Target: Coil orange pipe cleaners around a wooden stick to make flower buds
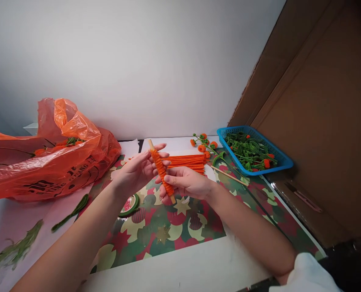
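Orange-wound stick (160, 168) in the grip of left fingers (160, 147) and right fingers (172, 179), orange rods (188, 161) behind partly hidden.

a tabletop craft workspace, shown by the bundled thin fuzzy orange stems (189, 162), round roll of green tape (136, 205) and blue plastic basket (285, 164) of green-and-orange flowers (250, 148).

The right grip (188, 182) hides part of the orange-wrapped stick (160, 167).

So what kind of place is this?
I think it's a small craft workspace. You can see a stick wound in orange, a bundle of thin orange strips, and a blue basket with green and orange pieces in it.
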Demonstrator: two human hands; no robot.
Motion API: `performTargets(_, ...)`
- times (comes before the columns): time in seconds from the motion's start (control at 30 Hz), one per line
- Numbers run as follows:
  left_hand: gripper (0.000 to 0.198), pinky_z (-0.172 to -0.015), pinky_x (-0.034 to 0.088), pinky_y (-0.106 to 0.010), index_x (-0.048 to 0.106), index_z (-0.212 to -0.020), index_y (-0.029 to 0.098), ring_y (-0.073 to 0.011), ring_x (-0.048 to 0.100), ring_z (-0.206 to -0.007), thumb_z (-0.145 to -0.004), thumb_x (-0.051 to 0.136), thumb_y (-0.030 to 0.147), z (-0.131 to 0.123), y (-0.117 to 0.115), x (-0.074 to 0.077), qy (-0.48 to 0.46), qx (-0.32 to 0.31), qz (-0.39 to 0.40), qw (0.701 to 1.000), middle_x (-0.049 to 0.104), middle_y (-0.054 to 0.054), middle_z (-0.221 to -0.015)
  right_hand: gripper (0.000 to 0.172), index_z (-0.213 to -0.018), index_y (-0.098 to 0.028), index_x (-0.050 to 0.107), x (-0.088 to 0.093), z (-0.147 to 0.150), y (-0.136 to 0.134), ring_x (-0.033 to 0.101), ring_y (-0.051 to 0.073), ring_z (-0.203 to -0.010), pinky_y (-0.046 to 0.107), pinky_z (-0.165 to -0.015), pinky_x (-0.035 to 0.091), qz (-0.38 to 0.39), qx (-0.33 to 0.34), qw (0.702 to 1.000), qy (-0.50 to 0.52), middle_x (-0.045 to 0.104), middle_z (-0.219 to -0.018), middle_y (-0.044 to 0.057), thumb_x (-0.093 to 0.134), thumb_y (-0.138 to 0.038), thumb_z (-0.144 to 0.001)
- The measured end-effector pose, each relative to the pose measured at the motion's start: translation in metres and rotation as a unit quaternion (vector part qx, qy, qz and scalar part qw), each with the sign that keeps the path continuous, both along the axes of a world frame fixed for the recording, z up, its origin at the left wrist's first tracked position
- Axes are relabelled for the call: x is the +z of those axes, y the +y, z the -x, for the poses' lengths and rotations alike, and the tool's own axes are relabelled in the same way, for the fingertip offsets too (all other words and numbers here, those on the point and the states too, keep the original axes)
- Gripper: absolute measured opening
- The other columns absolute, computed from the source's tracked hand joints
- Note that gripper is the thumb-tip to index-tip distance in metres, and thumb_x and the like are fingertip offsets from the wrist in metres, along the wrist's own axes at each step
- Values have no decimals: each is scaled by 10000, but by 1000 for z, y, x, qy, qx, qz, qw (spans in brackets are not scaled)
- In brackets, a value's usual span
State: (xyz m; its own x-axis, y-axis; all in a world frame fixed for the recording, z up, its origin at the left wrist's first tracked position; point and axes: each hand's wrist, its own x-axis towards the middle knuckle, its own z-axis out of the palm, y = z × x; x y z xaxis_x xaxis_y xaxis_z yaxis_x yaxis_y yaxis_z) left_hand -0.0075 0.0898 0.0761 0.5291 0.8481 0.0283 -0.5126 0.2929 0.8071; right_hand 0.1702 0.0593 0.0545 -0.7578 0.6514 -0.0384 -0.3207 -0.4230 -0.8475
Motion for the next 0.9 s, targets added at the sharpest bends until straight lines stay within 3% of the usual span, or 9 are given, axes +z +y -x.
performTargets(0.17, 354, -650, 547, -197, 665, -1074, 207, -159, 673, -845, -733, 682, 112, 3, -3, -1, 22, -26, -4, 999, 704, -17, -933, 241, -932, -118, 609, 3, 1, -1, 695, 149, -731, 285, -737, 528, 32, 7, 999, 23, 711, -798, 50, 661, -325, -821)
performTargets(0.33, 299, -672, 535, -200, 707, -990, 212, -127, 667, -737, -698, 752, 166, 1, -3, -7, 62, -4, -16, 998, 709, -14, -843, 137, -910, -114, 612, 5, 2, -2, 695, 149, -770, 289, -763, 521, 47, -7, 999, 18, 718, -811, 68, 616, -240, -857)
performTargets(0.9, 331, -663, 566, -252, 746, -837, 167, -202, 708, -709, -538, 861, 252, 4, 6, -9, 143, 93, -49, 984, 744, -71, -718, 300, -901, -109, 651, 4, 9, -5, 680, 140, -711, 300, -740, 536, -27, -112, 992, -54, 711, -735, 47, 715, -361, -750)
